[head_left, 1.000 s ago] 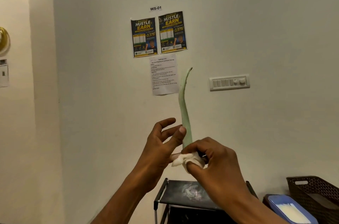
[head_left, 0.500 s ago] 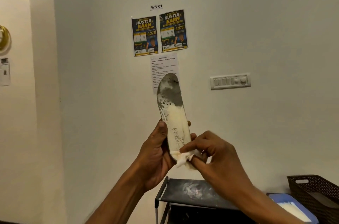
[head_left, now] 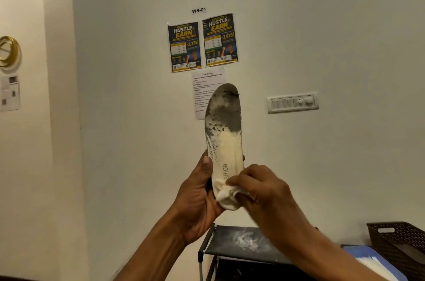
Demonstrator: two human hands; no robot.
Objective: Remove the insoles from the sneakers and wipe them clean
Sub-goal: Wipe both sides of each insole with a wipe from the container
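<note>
You hold the one insole (head_left: 224,142) upright in the air above the black rack (head_left: 230,237), heel down and grey, dirty toe up. Your left hand (head_left: 197,198) grips its lower half, thumb on the near edge and fingers curled behind. Your right hand (head_left: 264,191) pinches one white wad (head_left: 226,195), probably a cloth, against the heel.

You are in the wiping step. Next, I judge, the wad must press firmly up toward the grey toe.

No sneaker is in view. Right of the rack are one woven basket (head_left: 397,234) and one blue-lidded tub (head_left: 358,253). High above the rack hang two posters (head_left: 184,47) and one printed sheet (head_left: 204,83).
</note>
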